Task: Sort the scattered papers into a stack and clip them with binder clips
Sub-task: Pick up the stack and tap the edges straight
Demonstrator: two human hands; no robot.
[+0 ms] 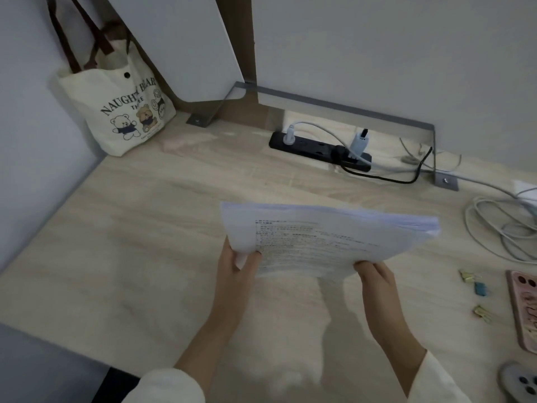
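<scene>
A stack of printed white papers (322, 237) is lifted above the light wooden desk (139, 245), tilted, with its far edges fanned slightly. My left hand (236, 269) grips the stack's near left corner, thumb on top. My right hand (376, 276) holds the near right edge from below. Three small binder clips lie on the desk at the right: a yellow one (468, 275), a blue one (481, 287) and another yellow one (483, 312).
A cream tote bag (122, 109) leans in the back left corner. A black power strip (319, 149) with plugs sits at the back, and coiled cables (502, 231) lie at the right. A pink phone (526, 309) and a grey device (520, 382) lie at the right edge.
</scene>
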